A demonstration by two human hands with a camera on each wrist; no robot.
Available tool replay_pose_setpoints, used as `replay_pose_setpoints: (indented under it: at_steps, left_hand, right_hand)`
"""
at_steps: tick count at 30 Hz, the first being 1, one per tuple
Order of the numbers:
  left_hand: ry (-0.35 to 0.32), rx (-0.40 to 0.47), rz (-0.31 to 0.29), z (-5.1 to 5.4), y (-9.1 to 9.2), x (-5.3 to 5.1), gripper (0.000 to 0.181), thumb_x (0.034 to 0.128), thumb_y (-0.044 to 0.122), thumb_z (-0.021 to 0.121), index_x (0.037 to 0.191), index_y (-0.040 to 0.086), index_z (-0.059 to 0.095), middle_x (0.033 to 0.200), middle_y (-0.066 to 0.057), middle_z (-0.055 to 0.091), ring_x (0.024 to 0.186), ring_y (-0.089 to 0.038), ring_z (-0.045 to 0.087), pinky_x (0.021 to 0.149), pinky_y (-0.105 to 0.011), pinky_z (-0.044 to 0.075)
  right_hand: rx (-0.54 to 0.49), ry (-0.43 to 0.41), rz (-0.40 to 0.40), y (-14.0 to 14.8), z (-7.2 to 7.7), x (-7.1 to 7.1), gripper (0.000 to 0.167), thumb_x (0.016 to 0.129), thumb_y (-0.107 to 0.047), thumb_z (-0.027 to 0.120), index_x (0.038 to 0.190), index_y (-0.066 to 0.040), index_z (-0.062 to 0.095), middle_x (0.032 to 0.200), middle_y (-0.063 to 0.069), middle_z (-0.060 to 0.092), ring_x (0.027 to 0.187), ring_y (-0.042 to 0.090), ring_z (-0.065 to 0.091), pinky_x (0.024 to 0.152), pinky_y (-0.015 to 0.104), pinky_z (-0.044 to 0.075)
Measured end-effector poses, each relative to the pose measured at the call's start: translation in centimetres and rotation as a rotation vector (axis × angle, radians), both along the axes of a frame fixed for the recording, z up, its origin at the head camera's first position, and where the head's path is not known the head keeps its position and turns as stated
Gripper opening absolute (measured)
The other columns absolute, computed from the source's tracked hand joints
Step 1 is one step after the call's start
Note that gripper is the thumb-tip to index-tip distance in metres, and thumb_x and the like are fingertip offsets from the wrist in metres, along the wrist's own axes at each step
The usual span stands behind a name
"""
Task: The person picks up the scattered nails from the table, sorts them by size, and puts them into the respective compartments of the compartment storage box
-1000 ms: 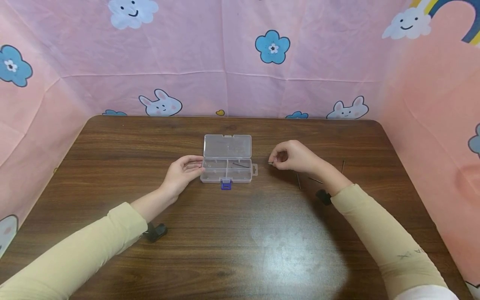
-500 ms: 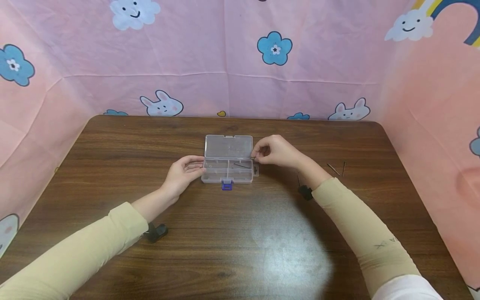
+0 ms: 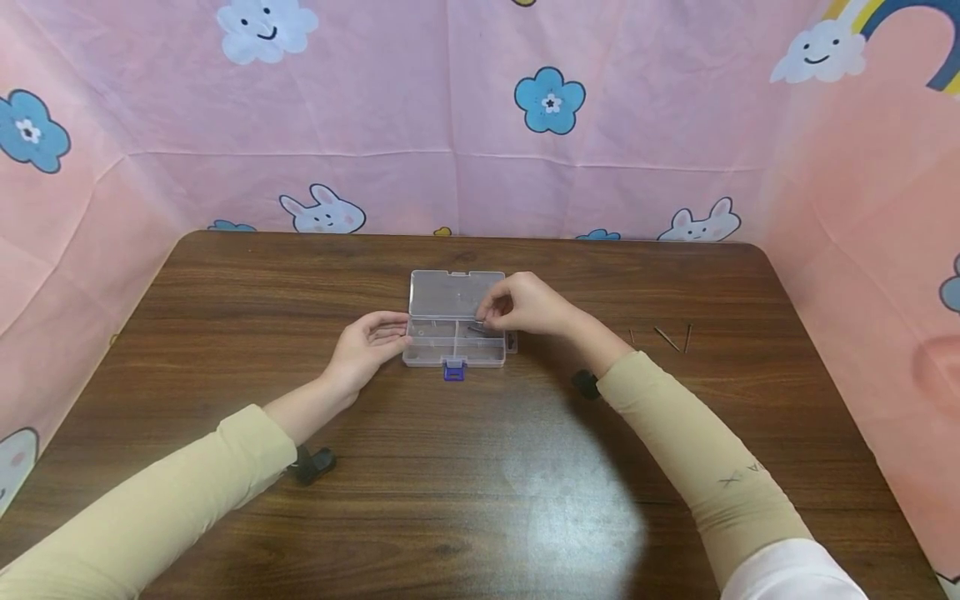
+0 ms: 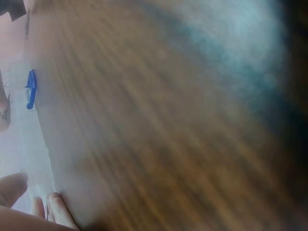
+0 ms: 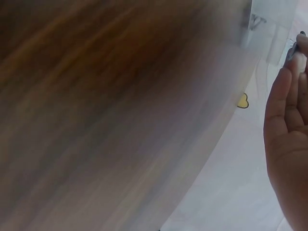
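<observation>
The right hand (image 3: 525,304) pinches a small metal stick (image 5: 291,51), mostly hidden by the fingers, just over the back right part of the clear box (image 3: 420,361). The left hand (image 3: 356,346) holds the box's left end, so the right hand is nearer that part, and the box's long way runs from side to side. More thin sticks (image 3: 666,338) lie on the surface (image 3: 465,467), off to the right.

The left hand (image 3: 366,348) blocks the compartment box's (image 3: 427,362) left end, the right hand (image 3: 531,305) its rear right; the front side allows passage.
</observation>
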State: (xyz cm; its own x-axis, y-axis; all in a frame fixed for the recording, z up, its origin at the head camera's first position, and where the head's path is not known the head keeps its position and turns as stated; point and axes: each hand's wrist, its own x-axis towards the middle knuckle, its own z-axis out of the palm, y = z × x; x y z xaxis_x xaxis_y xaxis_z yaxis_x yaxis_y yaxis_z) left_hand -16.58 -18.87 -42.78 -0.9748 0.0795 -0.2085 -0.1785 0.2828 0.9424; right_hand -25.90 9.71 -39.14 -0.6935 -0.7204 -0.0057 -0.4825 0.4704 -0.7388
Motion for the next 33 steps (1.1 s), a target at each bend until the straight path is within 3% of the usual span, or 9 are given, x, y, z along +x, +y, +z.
replay_pose_setpoints:
  at_steps: [7, 20, 28, 33]
  left_hand:
    - [0.007, 0.004, -0.002, 0.0, -0.1, 0.0, 0.049, 0.1021, 0.006, 0.069, 0.147, -0.007, 0.053, 0.149, -0.029, 0.057, 0.140, -0.039, 0.056, 0.095, -0.001, 0.050]
    - [0.012, -0.043, 0.002, 0.0, 0.0, 0.0, 0.047, 0.1023, 0.007, 0.068, 0.145, -0.006, 0.055, 0.147, -0.027, 0.060, 0.135, -0.032, 0.060, 0.097, -0.005, 0.053]
    - [0.017, -0.007, -0.006, -0.1, 0.0, 0.1, 0.048, 0.1021, 0.005, 0.068, 0.147, -0.008, 0.053, 0.149, -0.029, 0.057, 0.141, -0.040, 0.056, 0.097, -0.003, 0.051]
    - [0.014, 0.002, -0.003, -0.1, 0.1, 0.2, 0.049, 0.1021, 0.005, 0.068, 0.147, -0.008, 0.053, 0.149, -0.029, 0.057, 0.141, -0.039, 0.056, 0.095, -0.001, 0.050]
  right_hand:
    - [0.025, 0.025, 0.017, -0.8, -0.2, 0.1, 0.014, 0.093, 0.000, 0.069, 0.097, -0.004, 0.082, 0.095, 0.008, 0.082, 0.084, 0.013, 0.072, 0.078, 0.024, 0.062]
    - [0.129, 0.172, 0.010, -1.6, -0.4, 0.8, 0.009, 0.093, -0.006, 0.075, 0.096, -0.010, 0.083, 0.095, 0.002, 0.082, 0.086, 0.014, 0.072, 0.081, 0.028, 0.062]
    - [0.206, 0.269, 0.019, -1.9, -0.2, 1.4, 0.008, 0.093, -0.008, 0.077, 0.096, -0.013, 0.082, 0.095, 0.000, 0.080, 0.084, 0.013, 0.069, 0.078, 0.027, 0.059]
    - [0.172, 0.240, 0.022, -1.7, -0.3, 1.4, 0.008, 0.093, -0.006, 0.076, 0.096, -0.011, 0.082, 0.097, 0.002, 0.080, 0.086, 0.014, 0.070, 0.080, 0.027, 0.060]
